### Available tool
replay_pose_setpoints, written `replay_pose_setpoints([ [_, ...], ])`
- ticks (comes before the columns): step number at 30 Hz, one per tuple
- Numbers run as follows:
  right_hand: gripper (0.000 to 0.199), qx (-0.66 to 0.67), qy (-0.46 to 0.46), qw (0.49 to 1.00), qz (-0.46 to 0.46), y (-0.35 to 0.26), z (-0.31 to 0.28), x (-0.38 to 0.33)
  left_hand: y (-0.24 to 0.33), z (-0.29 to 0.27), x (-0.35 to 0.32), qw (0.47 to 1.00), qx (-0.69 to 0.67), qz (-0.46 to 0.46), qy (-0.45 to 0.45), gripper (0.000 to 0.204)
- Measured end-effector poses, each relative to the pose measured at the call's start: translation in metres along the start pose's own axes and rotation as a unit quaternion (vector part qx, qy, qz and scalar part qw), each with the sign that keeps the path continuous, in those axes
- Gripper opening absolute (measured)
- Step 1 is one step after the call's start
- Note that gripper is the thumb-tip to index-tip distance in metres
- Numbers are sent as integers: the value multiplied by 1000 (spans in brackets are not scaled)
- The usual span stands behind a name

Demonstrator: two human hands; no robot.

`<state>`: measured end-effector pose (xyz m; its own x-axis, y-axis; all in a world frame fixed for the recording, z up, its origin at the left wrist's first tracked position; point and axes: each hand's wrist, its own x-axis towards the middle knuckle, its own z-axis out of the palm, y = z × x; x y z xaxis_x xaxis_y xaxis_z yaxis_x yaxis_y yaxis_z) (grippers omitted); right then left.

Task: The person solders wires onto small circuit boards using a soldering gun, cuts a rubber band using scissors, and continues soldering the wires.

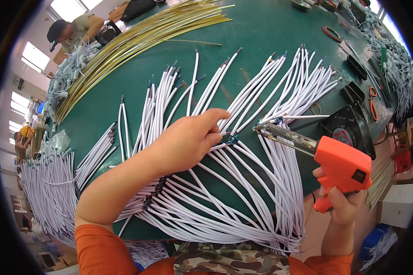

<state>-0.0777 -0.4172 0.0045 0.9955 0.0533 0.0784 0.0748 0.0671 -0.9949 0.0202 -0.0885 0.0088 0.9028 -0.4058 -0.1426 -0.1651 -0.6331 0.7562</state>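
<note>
My right hand (342, 201) is wrapped round the handle of an orange-red soldering gun (344, 165). Its metal nose points left, and the tip is at the bare coloured wire ends of white cables (280, 160). My left hand (188, 140) reaches across the bench over the cables. Its index finger stretches out above them, while the thumb and curled fingers close at a white cable's wire end (225, 133); the hand partly hides this grip. Just beside it is a cluster of stripped blue and green wire ends (234, 139).
White cables (160, 105) fan out across the green bench (257, 27). Yellowish rods (137, 41) lie at far left, near a bundle of cables (48, 183). At right are a black fan (348, 128) and orange-handled scissors (372, 105). A person in a dark cap (66, 34) sits opposite.
</note>
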Motion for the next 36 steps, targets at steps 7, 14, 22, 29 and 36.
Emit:
replay_pose_setpoints([
  [7, 41, -1, -18, 1000, 24, 4, 6, 13, -22, 17, 9, 965, 141, 217, 38, 17],
  [14, 51, -144, -89, 985, -26, 19, -6, 16, -27, 22, 10, 969, 134, 202, 43, 20],
  [22, 44, -71, -104, 992, 32, 12, 15, 32, -31, 23, 11, 974, 114, 192, 32, 20],
  [29, 41, -95, -111, 989, 33, 12, 18, 36, -31, 22, 13, 974, 106, 197, 23, 22],
  [36, 37, -123, -119, 985, 19, 14, 14, 35, -28, 22, 14, 975, 106, 194, 13, 24],
])
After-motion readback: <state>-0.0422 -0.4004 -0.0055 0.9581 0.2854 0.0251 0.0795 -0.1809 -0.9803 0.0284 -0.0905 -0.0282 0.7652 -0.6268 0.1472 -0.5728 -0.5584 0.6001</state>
